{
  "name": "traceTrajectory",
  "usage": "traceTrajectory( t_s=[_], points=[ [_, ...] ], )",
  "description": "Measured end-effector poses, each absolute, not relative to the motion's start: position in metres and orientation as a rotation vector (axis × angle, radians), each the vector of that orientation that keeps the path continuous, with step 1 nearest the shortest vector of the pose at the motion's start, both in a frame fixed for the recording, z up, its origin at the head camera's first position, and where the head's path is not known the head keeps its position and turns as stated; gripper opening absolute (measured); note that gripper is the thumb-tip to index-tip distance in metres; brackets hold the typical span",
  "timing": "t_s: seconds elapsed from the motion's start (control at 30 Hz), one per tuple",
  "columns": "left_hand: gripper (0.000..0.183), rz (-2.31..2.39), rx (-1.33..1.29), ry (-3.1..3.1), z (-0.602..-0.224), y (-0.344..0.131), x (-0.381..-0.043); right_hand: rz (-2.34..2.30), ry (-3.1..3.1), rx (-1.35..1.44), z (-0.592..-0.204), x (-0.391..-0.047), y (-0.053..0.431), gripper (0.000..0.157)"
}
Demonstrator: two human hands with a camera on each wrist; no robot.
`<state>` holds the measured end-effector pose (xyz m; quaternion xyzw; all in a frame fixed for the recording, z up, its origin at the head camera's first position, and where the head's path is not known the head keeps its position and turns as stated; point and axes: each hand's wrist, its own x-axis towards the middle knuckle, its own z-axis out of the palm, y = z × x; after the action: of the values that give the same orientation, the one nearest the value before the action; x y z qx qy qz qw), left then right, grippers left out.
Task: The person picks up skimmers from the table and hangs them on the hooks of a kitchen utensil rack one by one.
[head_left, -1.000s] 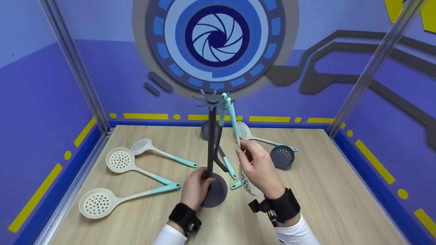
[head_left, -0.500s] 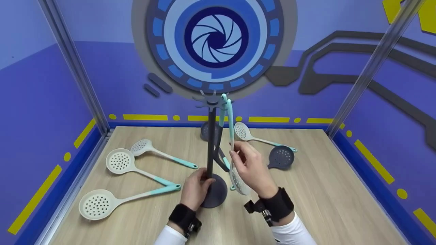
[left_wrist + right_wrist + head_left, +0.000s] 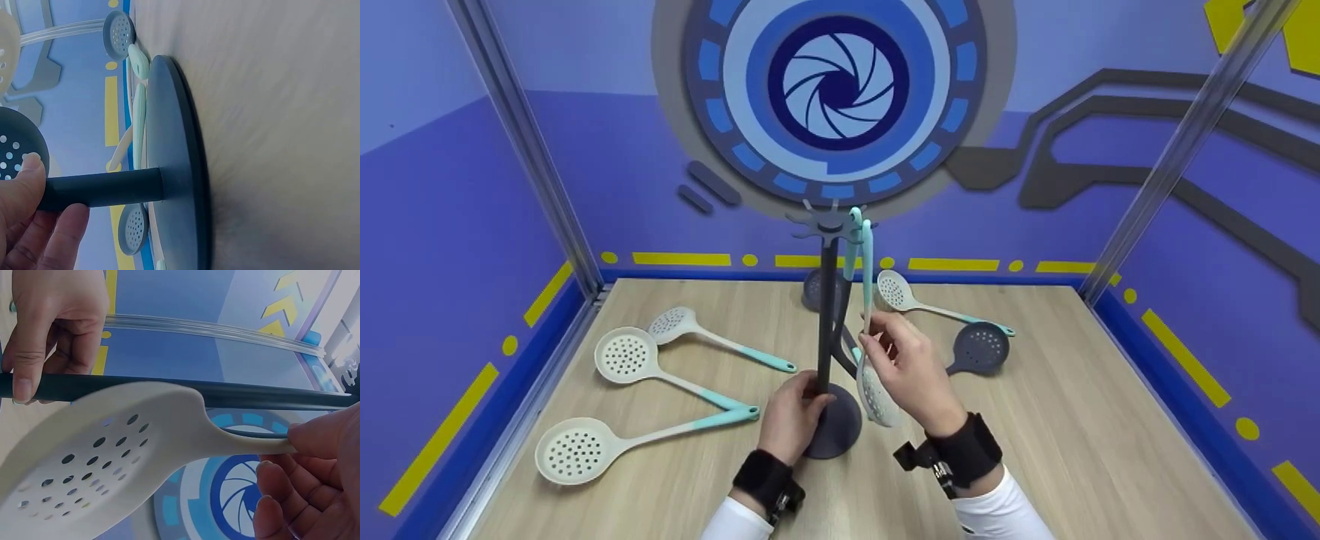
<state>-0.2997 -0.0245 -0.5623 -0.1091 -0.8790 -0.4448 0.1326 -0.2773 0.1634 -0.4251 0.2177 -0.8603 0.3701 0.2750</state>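
My left hand (image 3: 791, 420) grips the dark pole of a utensil stand (image 3: 826, 322) just above its round base (image 3: 174, 146). With thumb and fingertips, my right hand (image 3: 911, 367) pinches the neck of a white skimmer (image 3: 129, 455), whose perforated bowl hangs downward beside the pole. The skimmer's teal handle end stands upright at the tip of a hook on the stand's top ring (image 3: 830, 221). Beside it, a dark utensil with a teal handle (image 3: 851, 259) hangs from the ring, partly hidden behind the pole and the skimmer.
Several white skimmers (image 3: 626, 355) with teal handles lie left of the stand. At the back right lies a white skimmer (image 3: 894, 291), near a dark skimmer (image 3: 981, 348). Another dark perforated utensil (image 3: 813, 291) is behind the pole. Blue walls enclose the wooden table (image 3: 1080, 442).
My right hand has moved left with the white skimmer, bringing its bowl closer to the pole and its handle more upright. The left hand has stayed on the pole.
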Motion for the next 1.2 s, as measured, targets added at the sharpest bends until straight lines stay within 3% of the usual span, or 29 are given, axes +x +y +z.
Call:
traceTrajectory(
  t_s=[0.8,1.2],
  points=[
    [0.024,-1.297,-0.303,-2.528,-0.562,-0.023,-0.298,0.992,-2.323,0.586,-0.434,-0.276,0.167,0.028],
    [0.026,-1.306,-0.312,-2.516,-0.562,-0.024,-0.297,0.903,-2.401,0.485,-0.455,-0.281,0.200,0.027]
  ],
)
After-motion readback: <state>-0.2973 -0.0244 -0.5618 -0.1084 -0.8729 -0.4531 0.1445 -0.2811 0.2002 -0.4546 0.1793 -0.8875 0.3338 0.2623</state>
